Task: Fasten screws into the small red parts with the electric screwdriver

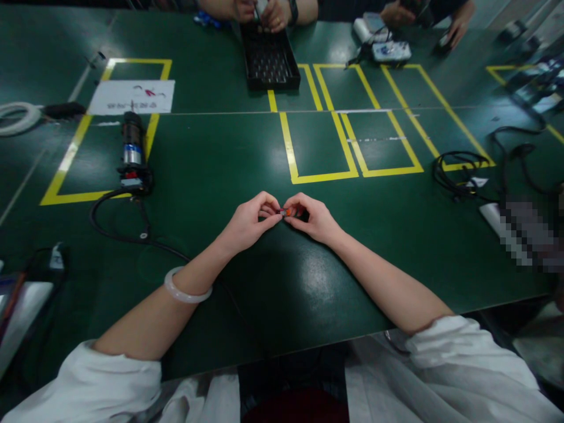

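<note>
My left hand (251,220) and my right hand (311,217) meet over the middle of the green table (211,158), fingertips pinched together. Between them sits a small orange-red part (287,211), held by both hands; its exact shape is too small to make out. A pale bangle (185,291) circles my left wrist. White sleeves cover both upper arms.
A black cylindrical motor (131,147) with a black cable lies at left. A black grid tray (269,59) stands at the far edge, with other people's hands (259,10) behind it. Coiled black cables (458,170) lie at right. Yellow tape boxes mark the table. A white sheet (132,97) lies at far left.
</note>
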Demonstrator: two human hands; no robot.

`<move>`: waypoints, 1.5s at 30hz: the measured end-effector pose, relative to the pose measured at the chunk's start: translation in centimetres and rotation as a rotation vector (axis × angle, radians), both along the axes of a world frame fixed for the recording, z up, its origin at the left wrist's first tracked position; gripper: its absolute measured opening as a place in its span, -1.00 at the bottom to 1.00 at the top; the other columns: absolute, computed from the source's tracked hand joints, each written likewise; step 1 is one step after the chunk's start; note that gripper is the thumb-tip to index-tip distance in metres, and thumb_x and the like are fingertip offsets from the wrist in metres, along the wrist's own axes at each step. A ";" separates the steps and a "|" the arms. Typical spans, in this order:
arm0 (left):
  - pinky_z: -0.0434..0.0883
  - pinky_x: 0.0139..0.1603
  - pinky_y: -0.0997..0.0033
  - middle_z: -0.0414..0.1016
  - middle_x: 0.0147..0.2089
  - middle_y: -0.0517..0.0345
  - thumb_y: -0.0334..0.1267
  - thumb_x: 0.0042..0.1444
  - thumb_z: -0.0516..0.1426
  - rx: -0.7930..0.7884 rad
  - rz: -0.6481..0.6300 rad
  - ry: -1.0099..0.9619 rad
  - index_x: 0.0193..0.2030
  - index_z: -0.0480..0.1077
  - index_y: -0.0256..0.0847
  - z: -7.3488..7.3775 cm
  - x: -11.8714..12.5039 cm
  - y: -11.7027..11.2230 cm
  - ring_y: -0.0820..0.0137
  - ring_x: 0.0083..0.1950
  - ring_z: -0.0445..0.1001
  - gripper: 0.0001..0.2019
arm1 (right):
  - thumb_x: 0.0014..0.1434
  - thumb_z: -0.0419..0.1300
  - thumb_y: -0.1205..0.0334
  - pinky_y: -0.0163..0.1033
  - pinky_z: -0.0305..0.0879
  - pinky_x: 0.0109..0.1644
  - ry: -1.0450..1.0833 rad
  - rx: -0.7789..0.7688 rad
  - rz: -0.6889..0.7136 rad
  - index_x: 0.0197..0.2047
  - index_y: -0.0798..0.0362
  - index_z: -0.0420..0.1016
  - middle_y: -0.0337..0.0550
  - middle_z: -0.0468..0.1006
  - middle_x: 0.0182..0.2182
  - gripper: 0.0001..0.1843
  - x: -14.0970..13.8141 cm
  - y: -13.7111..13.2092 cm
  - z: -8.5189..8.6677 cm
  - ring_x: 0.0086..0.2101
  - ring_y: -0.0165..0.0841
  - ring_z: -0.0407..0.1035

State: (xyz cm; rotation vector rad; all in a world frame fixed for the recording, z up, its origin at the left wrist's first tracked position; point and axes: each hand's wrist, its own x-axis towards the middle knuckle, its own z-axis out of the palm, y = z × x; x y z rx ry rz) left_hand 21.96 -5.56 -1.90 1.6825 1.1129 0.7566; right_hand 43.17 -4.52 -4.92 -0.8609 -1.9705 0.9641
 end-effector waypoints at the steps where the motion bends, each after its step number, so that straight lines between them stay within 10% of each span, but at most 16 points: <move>1: 0.50 -0.05 0.29 0.51 -0.15 0.04 -0.15 0.19 0.24 0.021 -0.003 0.005 -0.14 0.38 -0.26 0.0 0.0 0.0 0.33 -0.14 0.54 -0.77 | 0.19 0.24 0.35 -0.27 0.35 -0.21 -0.006 0.001 -0.002 -0.12 0.02 0.41 -0.23 0.51 -0.30 -0.82 0.0 0.0 0.0 -0.31 -0.40 0.42; 28: 0.41 0.02 0.29 0.56 -0.09 0.03 -0.01 0.33 0.09 0.204 -0.100 0.277 -0.07 0.47 -0.22 1.5 -1.0 0.5 0.25 -0.07 0.52 -0.68 | 0.24 0.25 0.24 -0.25 0.34 -0.22 -0.059 0.013 -0.051 -0.16 0.03 0.44 -0.19 0.54 -0.27 -0.89 0.1 -0.2 0.7 -0.32 -0.38 0.43; 39: 0.18 0.38 -0.12 0.24 0.38 -0.23 -0.07 0.27 0.09 0.387 0.542 1.019 0.37 0.24 -0.38 1.9 -13.9 5.5 -0.05 0.37 0.20 -0.39 | 0.22 0.25 0.26 -0.27 0.34 -0.23 -0.051 -0.039 -0.079 -0.14 0.04 0.44 -0.22 0.53 -0.32 -0.87 0.0 -0.2 0.5 -0.36 -0.41 0.40; 45: 0.37 0.07 -0.34 0.31 0.28 -0.41 0.11 0.28 0.03 0.171 0.729 1.153 0.34 0.17 -0.46 0.2 -21.0 5.8 -0.14 0.14 0.36 -0.30 | 0.23 0.24 0.28 -0.27 0.34 -0.23 -0.049 -0.042 -0.067 -0.14 0.04 0.44 -0.22 0.53 -0.33 -0.88 0.1 -0.2 0.6 -0.37 -0.41 0.39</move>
